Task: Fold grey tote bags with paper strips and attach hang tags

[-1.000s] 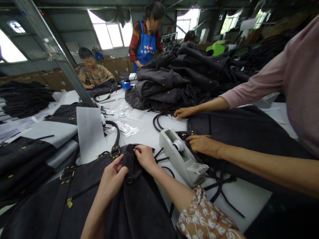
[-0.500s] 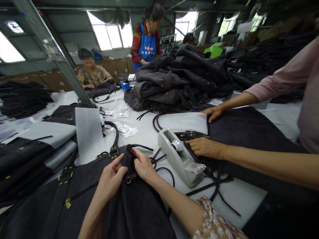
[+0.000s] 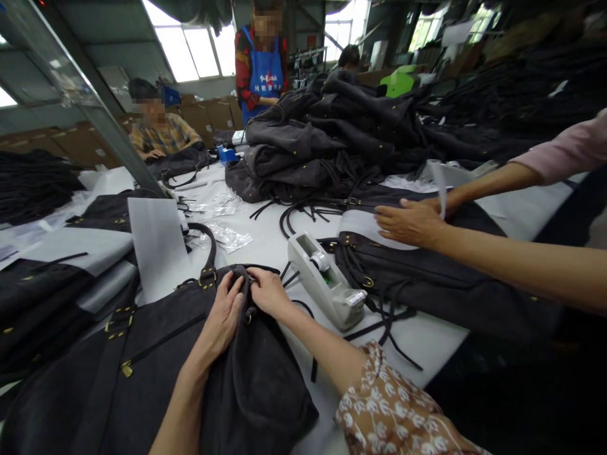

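A dark grey bag with brass buckles, a zip pull and a looped handle lies in front of me. My left hand is closed on the folded upper edge near the bag's right end. Just right of it, my right hand pinches the same edge, its fingertips partly hidden by the fabric. A brass ring sits below my fingers. To the right of my right hand stands a grey tape dispenser, with dark cords around it on the white table.
At the right, a co-worker's hands are over another dark bag and white paper. Behind rises a heap of dark bags. White sheets and stacked bags lie left, near a slanted metal post. More people are farther back.
The view has shifted, moving most things left and up. My left fingers now lie flatter against the bag's edge. The co-worker's hands have come together, and their bag is more folded over.
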Demonstrator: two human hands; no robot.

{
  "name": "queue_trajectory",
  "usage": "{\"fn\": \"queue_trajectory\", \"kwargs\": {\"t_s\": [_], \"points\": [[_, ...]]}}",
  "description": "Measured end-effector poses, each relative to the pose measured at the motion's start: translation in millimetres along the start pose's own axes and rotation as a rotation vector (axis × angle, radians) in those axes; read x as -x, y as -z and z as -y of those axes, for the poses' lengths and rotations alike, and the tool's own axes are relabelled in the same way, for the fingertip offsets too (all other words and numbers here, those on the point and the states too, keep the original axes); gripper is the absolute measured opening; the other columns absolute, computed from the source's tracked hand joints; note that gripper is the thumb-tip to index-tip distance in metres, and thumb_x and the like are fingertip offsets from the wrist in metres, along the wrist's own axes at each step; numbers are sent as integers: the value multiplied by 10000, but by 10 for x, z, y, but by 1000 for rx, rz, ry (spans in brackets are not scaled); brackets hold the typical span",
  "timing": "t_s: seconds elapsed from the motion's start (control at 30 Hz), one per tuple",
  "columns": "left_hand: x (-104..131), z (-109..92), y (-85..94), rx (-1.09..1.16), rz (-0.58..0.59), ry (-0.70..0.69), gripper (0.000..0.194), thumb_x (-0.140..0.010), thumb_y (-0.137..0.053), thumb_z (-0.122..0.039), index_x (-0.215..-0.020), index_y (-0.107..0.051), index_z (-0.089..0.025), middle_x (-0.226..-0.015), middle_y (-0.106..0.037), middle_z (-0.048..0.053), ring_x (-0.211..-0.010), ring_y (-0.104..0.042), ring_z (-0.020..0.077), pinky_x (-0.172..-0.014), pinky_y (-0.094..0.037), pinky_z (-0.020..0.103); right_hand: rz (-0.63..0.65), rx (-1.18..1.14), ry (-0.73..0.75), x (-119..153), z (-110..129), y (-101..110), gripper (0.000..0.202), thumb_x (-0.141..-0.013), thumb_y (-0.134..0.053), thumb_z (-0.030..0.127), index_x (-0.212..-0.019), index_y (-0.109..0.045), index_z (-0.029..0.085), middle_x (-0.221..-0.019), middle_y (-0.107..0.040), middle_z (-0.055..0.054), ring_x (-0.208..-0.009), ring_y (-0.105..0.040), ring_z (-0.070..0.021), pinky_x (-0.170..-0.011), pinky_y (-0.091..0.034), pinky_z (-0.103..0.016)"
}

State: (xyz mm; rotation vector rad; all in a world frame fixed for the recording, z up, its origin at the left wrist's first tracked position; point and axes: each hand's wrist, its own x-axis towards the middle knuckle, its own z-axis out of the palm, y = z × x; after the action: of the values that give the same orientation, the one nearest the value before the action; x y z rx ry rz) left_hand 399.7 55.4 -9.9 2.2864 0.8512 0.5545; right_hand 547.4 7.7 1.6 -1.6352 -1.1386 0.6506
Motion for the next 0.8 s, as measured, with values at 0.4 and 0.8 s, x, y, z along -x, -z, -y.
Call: {"fn": "queue_trajectory", "kwargs": {"t_s": [0.4,0.8], "points": [[-79,40,21,-425,176,33,579,-942,-147,-436,-1439,-257,-160,-1521,-223,75,-1403,-165,239,-1128,-209,471,330,-396,-160,1352,161,145,513,-836,-440,634,-916,-713,207,-906,-709,-13,-979,-631,-207,-928,-464,-317],[-70,-119,-228,-848,224,87,646,-922,-191,-509,-1446,-247,-135,-1531,-189,71,-1384,-149,362,-1081,-230,524,364,-22,148,2077,279,440,191,-787,-583,259,-960,-643,207,-936,-682,-21,-927,-617,-191,-930,-438,-306]]}}
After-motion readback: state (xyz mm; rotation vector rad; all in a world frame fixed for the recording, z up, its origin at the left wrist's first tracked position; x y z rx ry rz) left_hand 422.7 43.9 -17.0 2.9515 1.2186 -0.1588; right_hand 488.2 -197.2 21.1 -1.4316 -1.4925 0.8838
